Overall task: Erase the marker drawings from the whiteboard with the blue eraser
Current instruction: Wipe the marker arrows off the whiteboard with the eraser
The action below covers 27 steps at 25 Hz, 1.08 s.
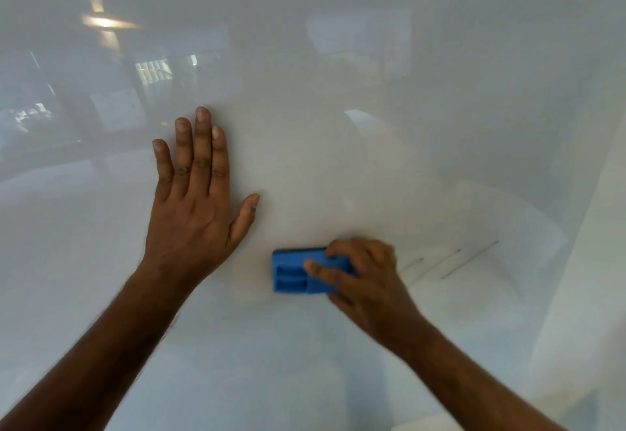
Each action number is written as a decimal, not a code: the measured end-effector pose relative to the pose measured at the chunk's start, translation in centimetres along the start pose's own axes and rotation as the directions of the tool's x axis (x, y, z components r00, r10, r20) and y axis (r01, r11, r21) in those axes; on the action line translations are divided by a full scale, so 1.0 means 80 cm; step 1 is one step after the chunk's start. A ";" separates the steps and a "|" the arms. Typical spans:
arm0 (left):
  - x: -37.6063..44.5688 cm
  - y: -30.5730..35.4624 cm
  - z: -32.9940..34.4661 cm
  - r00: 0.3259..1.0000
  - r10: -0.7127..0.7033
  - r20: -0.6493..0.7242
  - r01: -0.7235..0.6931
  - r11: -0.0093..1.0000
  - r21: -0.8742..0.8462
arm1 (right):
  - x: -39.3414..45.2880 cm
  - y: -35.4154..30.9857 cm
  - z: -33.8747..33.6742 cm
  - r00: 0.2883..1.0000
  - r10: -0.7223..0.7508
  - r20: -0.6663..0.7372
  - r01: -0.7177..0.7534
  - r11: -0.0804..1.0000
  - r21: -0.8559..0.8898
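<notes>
Head view: right hand (pixel 364 274) grasps blue eraser (pixel 298 271); left hand (pixel 193 200) flat, released, on whiteboard (pixel 338 125). Press evenly toward 3 faint strokes (pixel 450 261).

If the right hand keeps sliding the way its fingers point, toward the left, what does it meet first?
Nothing close: the right hand, gripping the blue rectangular eraser, has bare glossy whiteboard leftward. The flat left hand's forearm lies farther along, probably first contact.
</notes>
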<state>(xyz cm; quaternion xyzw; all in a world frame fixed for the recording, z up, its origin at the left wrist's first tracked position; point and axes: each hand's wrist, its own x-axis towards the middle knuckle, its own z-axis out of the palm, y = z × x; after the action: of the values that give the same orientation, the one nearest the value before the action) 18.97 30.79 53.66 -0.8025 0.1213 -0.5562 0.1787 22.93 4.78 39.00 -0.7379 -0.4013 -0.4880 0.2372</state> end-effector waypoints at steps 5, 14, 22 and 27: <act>-0.001 0.005 0.001 1.000 -0.019 0.004 0.019 1.000 -0.005 | -0.120 0.010 0.031 0.946 -0.155 0.285 0.189 0.977 -0.097; 0.008 0.035 0.008 0.999 -0.038 0.009 0.039 0.998 -0.047 | -0.073 0.111 -0.082 0.996 0.066 0.058 -0.055 0.983 -0.177; 0.025 0.064 0.014 0.999 -0.044 0.000 0.044 0.997 -0.056 | -0.068 0.077 -0.045 0.995 0.015 0.098 -0.010 0.999 -0.051; 0.026 0.072 0.017 1.000 -0.025 0.004 0.025 0.997 -0.069 | -0.147 0.099 -0.033 0.959 -0.117 0.257 0.164 0.972 -0.168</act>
<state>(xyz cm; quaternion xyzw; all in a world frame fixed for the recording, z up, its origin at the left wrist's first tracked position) 20.96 24.93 52.55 -0.8105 0.1301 -0.5526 0.1440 25.68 -5.91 29.71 -0.7810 -0.4314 -0.4444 0.0800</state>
